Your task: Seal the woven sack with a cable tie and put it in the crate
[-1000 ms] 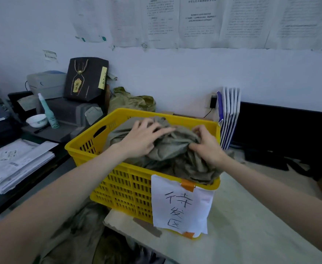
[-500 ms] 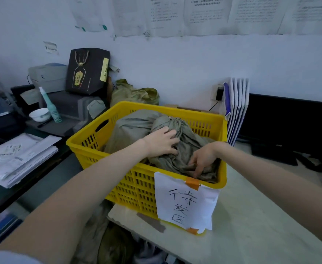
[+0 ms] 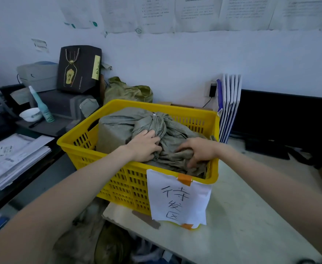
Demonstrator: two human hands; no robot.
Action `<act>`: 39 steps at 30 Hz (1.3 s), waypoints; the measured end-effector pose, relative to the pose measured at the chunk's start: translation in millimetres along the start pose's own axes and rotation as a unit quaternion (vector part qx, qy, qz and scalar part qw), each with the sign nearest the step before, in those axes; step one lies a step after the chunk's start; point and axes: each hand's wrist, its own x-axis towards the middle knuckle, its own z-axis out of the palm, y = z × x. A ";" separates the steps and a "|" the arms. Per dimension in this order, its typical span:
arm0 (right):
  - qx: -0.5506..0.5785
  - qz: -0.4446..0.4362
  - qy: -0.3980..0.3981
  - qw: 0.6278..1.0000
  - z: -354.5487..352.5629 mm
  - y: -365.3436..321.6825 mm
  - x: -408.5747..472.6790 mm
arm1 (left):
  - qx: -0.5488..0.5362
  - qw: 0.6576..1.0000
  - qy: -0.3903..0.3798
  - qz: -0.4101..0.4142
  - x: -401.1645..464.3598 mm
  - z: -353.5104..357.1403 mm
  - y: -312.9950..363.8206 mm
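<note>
Dull grey-green under my hands, bright yellow around them.

The woven sack (image 3: 118, 128) I press with both hands is drab grey-green; the crate (image 3: 129, 184) around my grip is bright yellow with a slotted grid pattern, and below my right hand (image 3: 200, 152) hangs a white label (image 3: 179, 199) with black handwriting and orange tape.

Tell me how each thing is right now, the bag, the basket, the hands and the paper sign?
Woven sack: neck bunched and tied, lying inside the crate.
Crate: upright on the table, holding the sack.
Left hand: pressing on the sack.
Right hand: pressing on the sack's loose cloth.
Paper sign: taped to the crate's front.
</note>
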 end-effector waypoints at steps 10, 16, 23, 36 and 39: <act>0.117 0.018 -0.241 0.963 -7.8 -30.9 -19.4 | -0.247 0.934 -0.258 -0.013 -0.9 -23.4 -7.5; -0.068 0.038 -0.248 0.966 12.3 -31.1 0.3 | -0.229 0.937 -0.253 -0.077 7.7 -5.7 -1.4; -0.030 0.030 -0.251 0.967 8.7 -34.8 -10.2 | -0.300 0.924 -0.228 -0.059 -2.5 -3.0 3.4; 0.266 0.028 0.133 0.954 -13.8 -11.1 -38.1 | -0.631 0.712 0.101 -0.291 -26.0 -28.5 -25.1; 0.344 0.026 0.201 0.917 -15.4 -6.9 -41.5 | -0.574 0.745 0.173 -0.291 -24.4 -32.8 -20.4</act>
